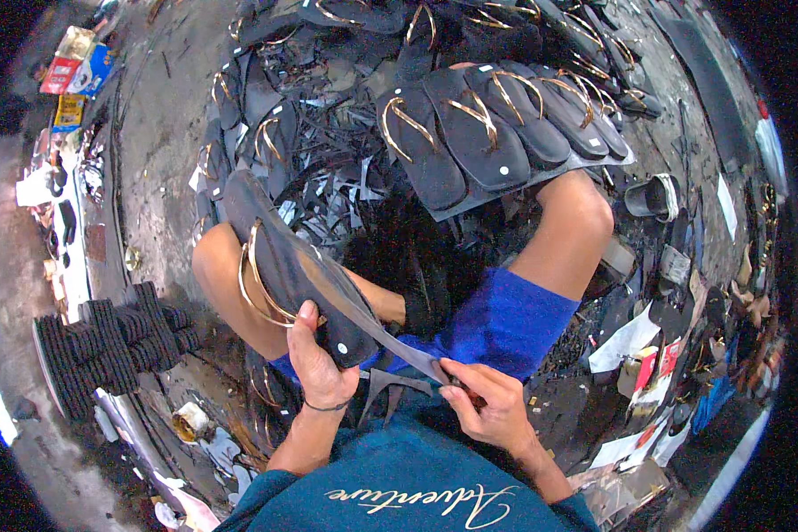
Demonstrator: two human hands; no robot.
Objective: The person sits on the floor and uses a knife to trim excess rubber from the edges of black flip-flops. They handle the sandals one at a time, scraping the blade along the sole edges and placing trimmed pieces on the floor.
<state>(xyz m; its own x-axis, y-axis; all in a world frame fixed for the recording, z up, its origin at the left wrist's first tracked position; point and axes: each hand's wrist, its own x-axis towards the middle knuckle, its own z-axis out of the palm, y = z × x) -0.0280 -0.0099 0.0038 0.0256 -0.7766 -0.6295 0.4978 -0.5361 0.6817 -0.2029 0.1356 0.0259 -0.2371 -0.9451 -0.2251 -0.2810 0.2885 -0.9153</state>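
Note:
My left hand [319, 359] is closed on a black flip-flop [279, 244] with a gold strap, its thumb on top near the end with a small white dot. The flip-flop slants across my left knee. Along its right edge runs a thin grey strip of sheet [397, 344], partly loose from the sole. My right hand [492, 403] pinches the near end of this strip between thumb and fingers, in front of the blue shorts. Whether a small tool is in those fingers too, I cannot make out.
Beyond my right knee, several gold-strapped flip-flops [483, 146] lie on a grey sheet [448, 209]. More flip-flops [341, 13] are heaped at the far side. Dark offcuts [337, 182] cover the ground between. Black ridged soles [106, 346] are stacked at left; a slipper [652, 197] lies right.

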